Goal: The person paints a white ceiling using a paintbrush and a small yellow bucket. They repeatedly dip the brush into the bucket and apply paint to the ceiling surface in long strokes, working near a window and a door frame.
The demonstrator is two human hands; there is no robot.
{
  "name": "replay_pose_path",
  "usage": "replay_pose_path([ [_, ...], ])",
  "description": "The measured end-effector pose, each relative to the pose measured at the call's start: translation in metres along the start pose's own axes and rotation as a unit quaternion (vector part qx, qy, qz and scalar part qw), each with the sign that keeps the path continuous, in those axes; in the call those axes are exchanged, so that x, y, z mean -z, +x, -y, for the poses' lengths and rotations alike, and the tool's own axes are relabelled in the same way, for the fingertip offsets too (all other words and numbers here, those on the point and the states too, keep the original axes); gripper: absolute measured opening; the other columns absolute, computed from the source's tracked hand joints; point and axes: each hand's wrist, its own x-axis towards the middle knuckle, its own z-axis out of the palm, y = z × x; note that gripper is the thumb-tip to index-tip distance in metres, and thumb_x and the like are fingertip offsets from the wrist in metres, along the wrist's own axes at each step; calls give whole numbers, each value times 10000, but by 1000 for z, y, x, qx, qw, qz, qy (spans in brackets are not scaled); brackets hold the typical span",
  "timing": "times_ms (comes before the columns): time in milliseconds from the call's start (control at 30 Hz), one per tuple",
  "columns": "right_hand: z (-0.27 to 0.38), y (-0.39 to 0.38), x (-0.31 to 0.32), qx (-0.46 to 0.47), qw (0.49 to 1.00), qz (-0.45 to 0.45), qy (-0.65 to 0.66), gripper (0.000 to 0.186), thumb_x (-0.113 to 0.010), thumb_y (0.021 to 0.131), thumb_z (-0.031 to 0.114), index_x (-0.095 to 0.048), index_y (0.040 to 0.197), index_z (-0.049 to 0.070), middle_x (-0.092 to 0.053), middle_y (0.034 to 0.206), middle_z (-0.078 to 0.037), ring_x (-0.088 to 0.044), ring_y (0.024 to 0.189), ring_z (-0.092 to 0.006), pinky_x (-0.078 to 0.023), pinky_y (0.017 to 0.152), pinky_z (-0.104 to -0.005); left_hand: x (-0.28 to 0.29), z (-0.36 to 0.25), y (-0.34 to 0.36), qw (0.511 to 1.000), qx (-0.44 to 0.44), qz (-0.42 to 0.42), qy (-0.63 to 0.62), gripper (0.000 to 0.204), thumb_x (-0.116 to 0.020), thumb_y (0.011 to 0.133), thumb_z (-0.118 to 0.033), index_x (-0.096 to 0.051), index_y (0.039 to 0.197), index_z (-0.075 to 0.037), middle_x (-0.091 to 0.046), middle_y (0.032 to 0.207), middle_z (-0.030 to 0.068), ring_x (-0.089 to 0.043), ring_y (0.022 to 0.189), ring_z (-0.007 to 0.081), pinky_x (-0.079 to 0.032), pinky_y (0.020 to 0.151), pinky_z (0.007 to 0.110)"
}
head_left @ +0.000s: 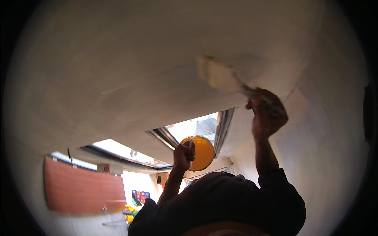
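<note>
In my raised right hand (269,114) the fingers close around the handle of what looks like a wide paintbrush (215,74). Its broad cream head is smeared by motion and lies close to the pale grey ceiling (130,70); whether it touches cannot be told. My left hand (184,156), lower and to the left, grips an orange-yellow bucket (203,153) by its pale handle. The bucket hangs at about shoulder height, and its contents are hidden. Both arms reach up from dark short sleeves.
Behind the bucket is a bright framed window (197,126), with another long window (126,152) to its left. A reddish-brown panel (82,187) covers part of the left wall. Yellow and green items (130,212) stand near it. A pale wall (327,157) rises on the right.
</note>
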Motion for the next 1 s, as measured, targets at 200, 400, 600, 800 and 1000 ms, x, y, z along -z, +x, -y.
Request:
replay_pose_path([
  [200, -3, -31, -152, 0, 976, 185, 118, 236, -789, 755, 150, -713, 966, 77, -724, 841, -76, -703, 709, -138, -574, 635, -261, -11, -1, -1, 1000, -10, 6, -19, 244, -463, 722, -183, -569, 907, -64, -428, 632, -23, -318, 460, 73, -256, 428, 218],
  [400, -16, -51, -231, 114, 968, 222, 35, 247, -778, 755, 190, -697, 961, 80, -707, 782, -74, -687, 626, -177, -538, 533, -290, -23, 1, -9, 995, -40, -91, -18, 165, -450, 743, -221, -531, 801, -90, -368, 584, -54, -294, 446, 60, -232, 412, 217],
  [600, -30, 17, -114, 62, 988, 142, 22, 198, -764, 779, 95, -711, 967, 57, -716, 830, -65, -686, 701, -124, -569, 626, -253, 26, 10, 6, 981, -61, -54, 176, 259, -481, 979, -228, -632, 1006, -19, -517, 648, 21, -499, 515, 107, -404, 429, 263],
  [800, -32, 96, 81, -8, 992, -77, -97, 149, -723, 813, 43, -700, 945, -22, -699, 802, -62, -637, 625, -104, -523, 568, -229, 21, 1, 5, 969, -72, -13, 235, 252, -454, 980, -224, -612, 997, -29, -537, 677, 30, -527, 550, 131, -446, 451, 294],
  [1000, 9, 75, 148, 10, 981, -138, -135, 142, -710, 797, 13, -686, 913, -66, -688, 775, -94, -631, 608, -114, -521, 544, -237, 13, -1, 15, 988, -63, 15, 139, 363, -377, 902, -295, -582, 1012, -16, -466, 628, 0, -405, 474, 119, -304, 415, 266],
])
